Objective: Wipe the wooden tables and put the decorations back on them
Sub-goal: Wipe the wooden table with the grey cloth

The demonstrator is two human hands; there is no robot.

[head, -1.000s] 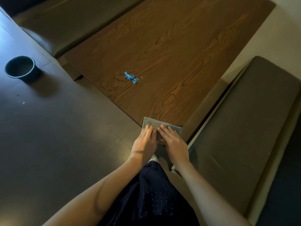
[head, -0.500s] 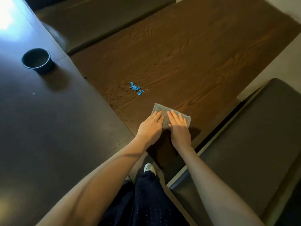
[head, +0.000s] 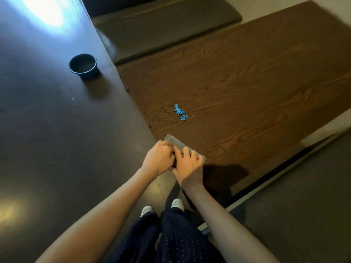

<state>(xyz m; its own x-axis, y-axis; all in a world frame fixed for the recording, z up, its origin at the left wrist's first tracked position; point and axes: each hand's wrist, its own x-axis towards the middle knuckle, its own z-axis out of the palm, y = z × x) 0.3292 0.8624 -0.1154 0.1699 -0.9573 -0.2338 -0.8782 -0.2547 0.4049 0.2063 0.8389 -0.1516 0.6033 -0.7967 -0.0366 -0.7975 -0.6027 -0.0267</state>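
Observation:
A folded grey cloth [head: 173, 142] lies at the near left corner of the brown wooden table [head: 247, 82]. My left hand [head: 158, 158] has its fingers curled and grips the cloth's near left edge. Right beside it, touching it, my right hand [head: 189, 165] rests on the cloth with bent, spread fingers and covers most of it. A small heap of blue scraps [head: 180, 112] lies on the table a little beyond the cloth. No decoration is in sight on the table.
A dark round bowl [head: 83, 65] stands on the dark glossy floor [head: 57, 139] to the left. Grey padded benches flank the table, one at the far side [head: 165, 25] and one at the right [head: 303, 196]. My feet stand just below the table corner.
Both hands drew the cloth back toward the near left corner. The fingers, flat on the cloth before, are now bent; the left hand has curled into a grip. The view swung to the left.

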